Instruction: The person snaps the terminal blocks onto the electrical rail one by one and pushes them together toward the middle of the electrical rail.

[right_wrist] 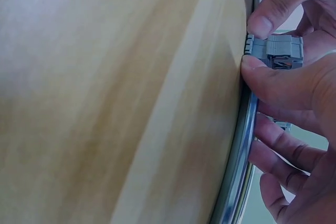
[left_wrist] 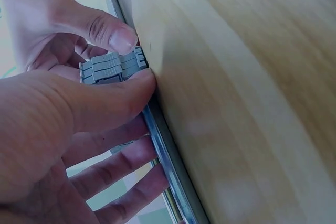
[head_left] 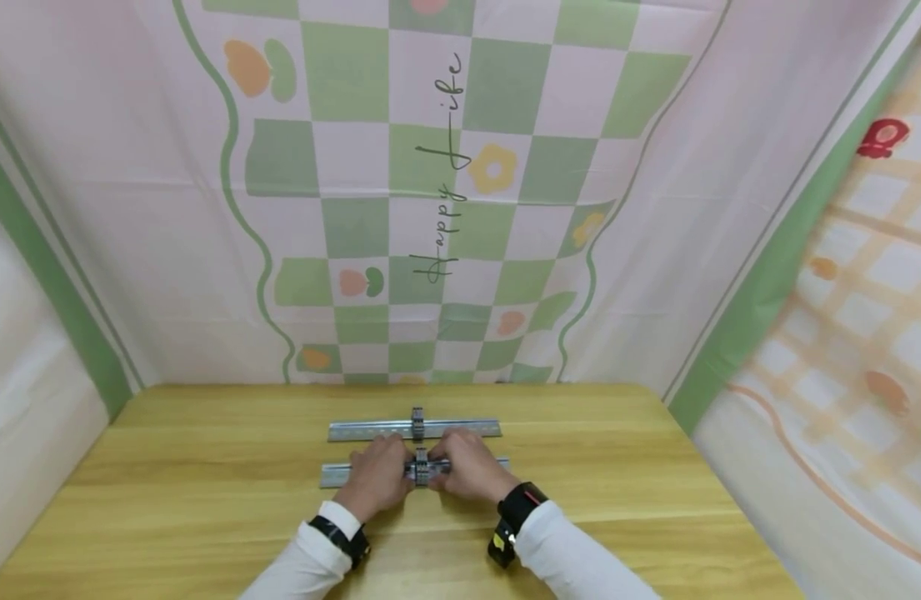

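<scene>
A short stack of grey terminal blocks (head_left: 421,468) sits on the nearer metal DIN rail (head_left: 335,476), around its middle. My left hand (head_left: 377,473) grips the stack from the left and my right hand (head_left: 471,465) from the right. In the left wrist view, both thumbs press near the lower end of the grey blocks (left_wrist: 107,67), by the rail edge. The right wrist view shows the blocks (right_wrist: 275,50) between the two hands, the other right fingers spread behind the rail (right_wrist: 242,135).
Beyond the hands lies a second DIN rail (head_left: 460,428), parallel to the first, with another group of grey blocks (head_left: 418,423) on it. Both rails lie on a wooden table (head_left: 205,500). A patterned cloth (head_left: 430,208) hangs behind the table's far edge.
</scene>
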`<action>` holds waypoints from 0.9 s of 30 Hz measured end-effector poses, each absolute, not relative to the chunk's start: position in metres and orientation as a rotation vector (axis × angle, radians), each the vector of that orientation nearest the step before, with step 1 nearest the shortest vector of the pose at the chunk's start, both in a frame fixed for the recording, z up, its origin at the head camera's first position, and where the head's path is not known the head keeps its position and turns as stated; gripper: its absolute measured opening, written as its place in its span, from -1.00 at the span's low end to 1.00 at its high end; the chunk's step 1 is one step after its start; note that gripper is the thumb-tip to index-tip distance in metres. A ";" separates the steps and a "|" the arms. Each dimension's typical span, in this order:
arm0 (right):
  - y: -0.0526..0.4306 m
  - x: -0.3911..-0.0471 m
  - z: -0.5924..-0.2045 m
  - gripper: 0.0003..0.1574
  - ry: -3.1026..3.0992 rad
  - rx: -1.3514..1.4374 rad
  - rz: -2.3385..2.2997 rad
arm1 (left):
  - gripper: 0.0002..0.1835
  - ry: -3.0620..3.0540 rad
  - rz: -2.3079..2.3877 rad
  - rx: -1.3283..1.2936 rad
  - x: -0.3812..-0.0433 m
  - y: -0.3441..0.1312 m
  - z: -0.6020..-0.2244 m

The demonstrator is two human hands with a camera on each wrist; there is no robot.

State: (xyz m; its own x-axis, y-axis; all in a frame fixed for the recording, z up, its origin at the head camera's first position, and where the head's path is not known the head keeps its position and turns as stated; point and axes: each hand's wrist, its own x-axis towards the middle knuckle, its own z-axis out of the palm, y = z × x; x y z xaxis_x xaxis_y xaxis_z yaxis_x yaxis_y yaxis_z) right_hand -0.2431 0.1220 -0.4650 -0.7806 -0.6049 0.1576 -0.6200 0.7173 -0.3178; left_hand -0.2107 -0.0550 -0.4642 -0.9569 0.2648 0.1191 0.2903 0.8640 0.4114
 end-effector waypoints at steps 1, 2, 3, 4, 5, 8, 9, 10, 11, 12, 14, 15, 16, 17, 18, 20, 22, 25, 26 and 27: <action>0.122 -0.243 -0.465 -0.74 -2.873 1.026 0.552 | -0.86 -2.973 -0.681 -0.441 -0.211 -0.054 -0.465; 0.122 -0.244 -0.465 -0.76 -2.875 1.030 0.548 | -0.86 -2.968 -0.691 -0.441 -0.211 -0.054 -0.465; 0.123 -0.244 -0.465 -0.77 -2.879 1.030 0.541 | -0.85 -2.963 -0.696 -0.443 -0.211 -0.054 -0.466; 0.123 -0.245 -0.465 -0.77 -2.881 1.033 0.533 | -0.85 -2.961 -0.699 -0.444 -0.211 -0.054 -0.466; 0.123 -0.245 -0.465 -0.78 -2.881 1.036 0.524 | -0.84 -2.959 -0.702 -0.447 -0.212 -0.054 -0.466; 0.124 -0.245 -0.465 -0.79 -2.878 1.031 0.497 | -0.84 -2.954 -0.707 -0.459 -0.215 -0.053 -0.467; 0.124 -0.245 -0.464 -0.78 -2.879 1.022 0.493 | -0.83 -2.954 -0.705 -0.466 -0.217 -0.053 -0.468; 0.124 -0.245 -0.464 -0.77 -2.878 1.014 0.492 | -0.83 -2.954 -0.703 -0.472 -0.218 -0.053 -0.468; 0.124 -0.245 -0.464 -0.77 -2.879 1.007 0.492 | -0.83 -2.951 -0.699 -0.480 -0.219 -0.053 -0.468; 0.123 -0.245 -0.464 -0.76 -2.883 0.996 0.494 | -0.82 -2.945 -0.697 -0.489 -0.220 -0.054 -0.469; 0.122 -0.243 -0.464 -0.73 -2.895 0.977 0.502 | -0.80 -2.940 -0.683 -0.504 -0.221 -0.055 -0.469; 0.122 -0.243 -0.465 -0.72 -2.896 0.970 0.507 | -0.79 -2.938 -0.682 -0.510 -0.221 -0.056 -0.469; 0.121 -0.242 -0.465 -0.71 -2.894 0.968 0.510 | -0.78 -2.935 -0.678 -0.514 -0.222 -0.057 -0.470; 0.120 -0.242 -0.465 -0.70 -2.893 0.966 0.512 | -0.78 -2.933 -0.675 -0.519 -0.222 -0.059 -0.470; 0.119 -0.242 -0.466 -0.69 -2.894 0.963 0.517 | -0.78 -2.931 -0.674 -0.527 -0.222 -0.060 -0.471; 0.119 -0.240 -0.466 -0.67 -2.898 0.956 0.520 | -0.81 -2.929 -0.671 -0.540 -0.221 -0.062 -0.473; 0.122 -0.238 -0.466 -0.59 -2.897 0.939 0.521 | -0.85 -2.915 -0.667 -0.567 -0.220 -0.066 -0.475; 0.134 -0.236 -0.462 -0.44 -2.866 0.909 0.515 | -0.78 -2.865 -0.619 -0.584 -0.217 -0.080 -0.475; 0.141 -0.236 -0.461 -0.37 -2.842 0.898 0.514 | -0.71 -2.836 -0.591 -0.568 -0.216 -0.087 -0.475; 0.149 -0.237 -0.460 -0.32 -2.808 0.889 0.495 | -0.65 -2.800 -0.556 -0.549 -0.216 -0.095 -0.474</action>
